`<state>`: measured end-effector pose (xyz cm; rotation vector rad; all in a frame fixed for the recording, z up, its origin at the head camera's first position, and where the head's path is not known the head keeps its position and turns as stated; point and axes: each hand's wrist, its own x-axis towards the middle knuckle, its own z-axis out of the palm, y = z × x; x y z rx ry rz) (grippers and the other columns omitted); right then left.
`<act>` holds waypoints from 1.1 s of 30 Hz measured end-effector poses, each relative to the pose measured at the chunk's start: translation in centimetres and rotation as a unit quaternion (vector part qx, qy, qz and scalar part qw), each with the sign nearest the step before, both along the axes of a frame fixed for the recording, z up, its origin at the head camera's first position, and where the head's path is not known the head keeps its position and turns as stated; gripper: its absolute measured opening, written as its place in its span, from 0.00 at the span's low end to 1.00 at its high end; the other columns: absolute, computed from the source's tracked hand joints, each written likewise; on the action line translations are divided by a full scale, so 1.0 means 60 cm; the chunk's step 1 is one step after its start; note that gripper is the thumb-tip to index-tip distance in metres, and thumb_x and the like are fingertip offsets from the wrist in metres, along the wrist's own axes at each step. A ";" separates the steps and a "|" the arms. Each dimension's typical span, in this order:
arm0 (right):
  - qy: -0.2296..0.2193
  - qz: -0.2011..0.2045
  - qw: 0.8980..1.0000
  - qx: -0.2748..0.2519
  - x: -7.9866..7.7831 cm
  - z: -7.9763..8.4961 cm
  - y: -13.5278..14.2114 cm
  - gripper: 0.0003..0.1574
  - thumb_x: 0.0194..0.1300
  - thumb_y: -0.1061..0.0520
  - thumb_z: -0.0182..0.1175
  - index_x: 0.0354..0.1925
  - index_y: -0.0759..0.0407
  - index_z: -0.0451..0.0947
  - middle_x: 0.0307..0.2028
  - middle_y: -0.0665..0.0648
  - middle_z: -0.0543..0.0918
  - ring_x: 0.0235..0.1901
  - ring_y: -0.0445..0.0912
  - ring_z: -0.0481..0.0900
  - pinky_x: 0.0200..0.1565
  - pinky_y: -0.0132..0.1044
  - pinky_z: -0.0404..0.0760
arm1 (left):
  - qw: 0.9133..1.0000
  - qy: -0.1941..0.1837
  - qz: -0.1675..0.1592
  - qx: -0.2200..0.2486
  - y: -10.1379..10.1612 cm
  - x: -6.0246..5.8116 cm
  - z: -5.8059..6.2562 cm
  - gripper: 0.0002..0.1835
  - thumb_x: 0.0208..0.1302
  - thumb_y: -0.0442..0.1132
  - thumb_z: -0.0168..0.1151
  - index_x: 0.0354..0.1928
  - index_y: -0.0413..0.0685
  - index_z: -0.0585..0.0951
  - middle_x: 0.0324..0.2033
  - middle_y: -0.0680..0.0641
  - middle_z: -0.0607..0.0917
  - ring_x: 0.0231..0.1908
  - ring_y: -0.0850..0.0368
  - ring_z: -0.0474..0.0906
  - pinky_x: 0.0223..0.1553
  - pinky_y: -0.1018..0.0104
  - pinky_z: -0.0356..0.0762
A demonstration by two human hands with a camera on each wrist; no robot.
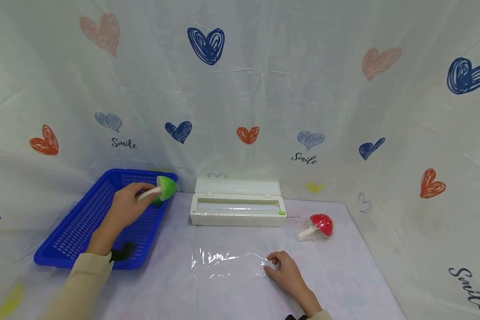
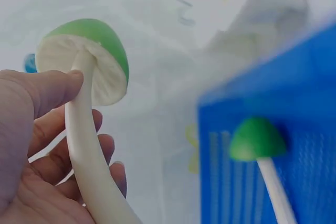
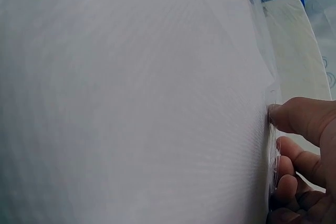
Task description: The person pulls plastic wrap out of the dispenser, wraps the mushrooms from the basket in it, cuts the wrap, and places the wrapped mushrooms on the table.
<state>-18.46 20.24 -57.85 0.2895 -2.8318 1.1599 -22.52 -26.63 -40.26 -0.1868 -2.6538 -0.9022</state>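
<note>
My left hand [image 1: 126, 206] pinches the white stem of a toy mushroom with a green cap [image 1: 167, 187], raised over the blue basket's far right side. In the left wrist view the thumb presses the stem just below the cap, with the fingers behind it. Another green-capped mushroom [image 2: 258, 140] lies in the basket. A sheet of clear plastic wrap [image 1: 216, 262] is spread on the table. At its right edge my right hand [image 1: 288, 273] touches the film with loosely bent fingers; a gap shows between thumb and forefinger. The film clings near the fingertips, slightly crumpled.
The blue basket [image 1: 144, 262] stands at the left, a dark item [image 1: 124, 252] by its near end. A white wrap dispenser [image 1: 238, 218] sits at the back with its lid raised. Right of it lies a red-capped mushroom [image 1: 322, 225], apparently wrapped in film. A heart-printed curtain [image 1: 272, 89] surrounds the table.
</note>
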 end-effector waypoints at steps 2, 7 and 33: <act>0.001 -0.003 1.000 -0.001 0.000 -0.001 0.001 0.13 0.53 0.58 0.76 0.38 0.56 0.84 0.32 0.48 0.76 0.28 0.33 0.66 0.31 0.29 0.68 | 1.000 0.015 0.002 0.016 0.014 0.009 0.002 0.20 0.75 0.45 0.62 0.57 0.37 0.82 0.50 0.32 0.83 0.44 0.40 0.81 0.40 0.48 0.78; -0.003 -0.014 1.000 0.001 0.000 -0.002 -0.001 0.13 0.54 0.58 0.76 0.38 0.55 0.84 0.32 0.47 0.76 0.27 0.34 0.66 0.31 0.29 0.69 | 0.998 0.038 0.014 0.049 0.046 0.024 -0.003 0.18 0.74 0.43 0.64 0.58 0.39 0.82 0.51 0.34 0.84 0.46 0.39 0.82 0.41 0.48 0.78; -0.006 -0.022 1.000 0.011 0.003 -0.002 -0.006 0.13 0.56 0.58 0.76 0.40 0.55 0.84 0.32 0.48 0.76 0.28 0.35 0.66 0.31 0.30 0.69 | 0.991 0.049 -0.046 0.113 0.184 0.031 -0.088 0.12 0.63 0.35 0.73 0.48 0.41 0.87 0.41 0.43 0.88 0.39 0.51 0.81 0.38 0.61 0.77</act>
